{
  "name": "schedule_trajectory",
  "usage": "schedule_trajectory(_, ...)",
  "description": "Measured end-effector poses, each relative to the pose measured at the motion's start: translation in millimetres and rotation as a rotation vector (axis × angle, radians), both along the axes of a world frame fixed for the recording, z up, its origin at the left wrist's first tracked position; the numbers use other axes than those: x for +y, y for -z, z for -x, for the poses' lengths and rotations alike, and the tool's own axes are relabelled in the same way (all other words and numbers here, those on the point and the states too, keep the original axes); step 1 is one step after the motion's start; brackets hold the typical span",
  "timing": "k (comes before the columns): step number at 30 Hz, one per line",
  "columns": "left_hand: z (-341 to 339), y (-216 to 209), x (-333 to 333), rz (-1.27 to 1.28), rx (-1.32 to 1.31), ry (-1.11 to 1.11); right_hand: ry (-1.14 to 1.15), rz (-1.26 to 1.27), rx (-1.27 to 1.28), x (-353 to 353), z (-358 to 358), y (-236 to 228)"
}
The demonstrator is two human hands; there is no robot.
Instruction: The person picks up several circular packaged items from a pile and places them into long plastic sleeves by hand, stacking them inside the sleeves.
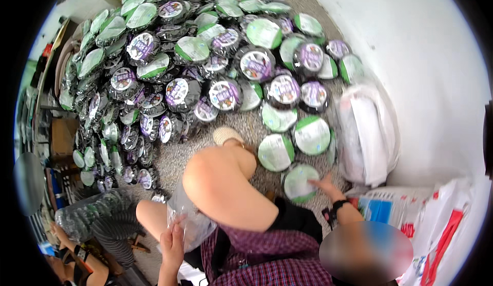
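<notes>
My left hand (173, 244) pinches the edge of a clear plastic bag (191, 229) beside my bare knee. Down at my right, my right hand (327, 186) has its fingers on the right edge of a round flat pack (301, 182) with a pale label and green rim. The thumb side seems to grip that edge, though its underside is hidden. Just beyond it lie two more round packs, one pale and green (276, 152) and another (312, 135) to its right.
A large heap of wrapped round packs (177, 95), dark with purple labels or green and white, covers the grey carpet (197, 152) ahead. A white plastic sack (367, 137) leans on the right wall. Printed bags (436, 219) stand nearer. Another person's striped leg (114, 234) is at left.
</notes>
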State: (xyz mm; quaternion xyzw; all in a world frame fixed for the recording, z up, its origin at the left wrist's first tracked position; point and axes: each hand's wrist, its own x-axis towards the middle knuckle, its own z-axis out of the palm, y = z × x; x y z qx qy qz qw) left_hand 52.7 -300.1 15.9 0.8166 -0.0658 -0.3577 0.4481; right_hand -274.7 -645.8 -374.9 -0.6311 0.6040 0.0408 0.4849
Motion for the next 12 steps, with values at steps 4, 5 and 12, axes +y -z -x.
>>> schedule_trajectory(4, -33, 21, -2, -0.109, -0.011, -0.08, 0.097, -0.81, 0.105, 22, -99, -64)
schedule_trajectory(5, -40, 24, -13, -0.061, 0.044, -0.079, 0.118, -0.844, 0.053, 20, -91, -54)
schedule_trajectory(12, -50, 20, 4, 0.191, 0.151, -0.42, 0.016, -0.75, 0.47, -22, -132, -138)
